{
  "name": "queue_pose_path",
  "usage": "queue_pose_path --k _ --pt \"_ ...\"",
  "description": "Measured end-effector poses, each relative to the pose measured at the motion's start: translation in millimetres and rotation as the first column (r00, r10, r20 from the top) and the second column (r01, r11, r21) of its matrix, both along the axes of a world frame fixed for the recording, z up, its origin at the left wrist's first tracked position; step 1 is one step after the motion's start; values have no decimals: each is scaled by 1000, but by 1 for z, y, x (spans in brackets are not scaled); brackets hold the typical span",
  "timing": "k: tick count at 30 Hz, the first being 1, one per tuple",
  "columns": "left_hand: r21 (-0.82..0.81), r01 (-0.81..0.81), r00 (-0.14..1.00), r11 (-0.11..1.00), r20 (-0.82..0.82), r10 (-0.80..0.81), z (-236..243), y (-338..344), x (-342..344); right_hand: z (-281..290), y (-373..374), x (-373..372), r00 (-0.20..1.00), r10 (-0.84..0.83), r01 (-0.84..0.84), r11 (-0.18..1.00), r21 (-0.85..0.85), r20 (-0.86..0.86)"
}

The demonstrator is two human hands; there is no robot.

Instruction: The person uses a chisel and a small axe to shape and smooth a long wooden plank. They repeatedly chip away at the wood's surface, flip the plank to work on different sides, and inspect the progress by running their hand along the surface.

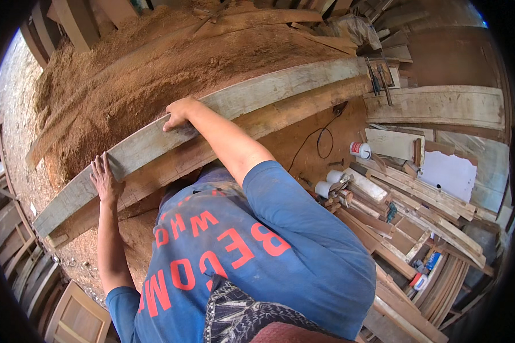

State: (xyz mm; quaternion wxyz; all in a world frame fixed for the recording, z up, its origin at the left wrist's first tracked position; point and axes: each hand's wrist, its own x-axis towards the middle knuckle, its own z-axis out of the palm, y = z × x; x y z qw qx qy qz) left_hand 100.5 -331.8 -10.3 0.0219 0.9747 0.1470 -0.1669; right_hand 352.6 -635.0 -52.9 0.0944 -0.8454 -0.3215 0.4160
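A long, weathered grey plank [269, 87] runs across in front of me, from the lower left to the upper right. Along its near side lies a second, browner wooden beam [294, 117]. My right hand [181, 111] is closed over the far edge of the grey plank, its fingers curled round that edge. Farther left, my left hand [105, 178] rests on the same plank with fingers stretched toward the far edge. Part of the brown beam's near side is hidden by my body and right arm.
Sawdust [114, 91] is heaped beyond the plank. A clamp-like metal tool [377, 80] sits at its far right end. To the right lie a black cord [325, 143], a white tub [360, 150] and stacked wood strips [435, 200]. A panelled wooden door [80, 314] stands lower left.
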Motion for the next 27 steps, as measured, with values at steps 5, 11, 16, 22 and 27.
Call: queue_pose_path --k 5,11,16,22,27 --pt "32 77 995 997 -72 -75 -13 18 18 -1 2 -4 998 -29 31 999 -41 58" --pt "68 189 980 980 47 -192 -103 88 8 -1 10 1 1000 -23 23 999 -38 7" --pt "-39 177 982 984 -58 -179 -56 46 35 -1 -9 -2 998 -53 52 998 -42 -16" --pt "-65 139 990 988 6 -139 -59 54 22 14 -32 -39 949 144 -182 977 112 282" --pt "-55 153 986 987 -63 -156 -10 25 45 34 -31 -48 894 272 -270 961 -54 358"
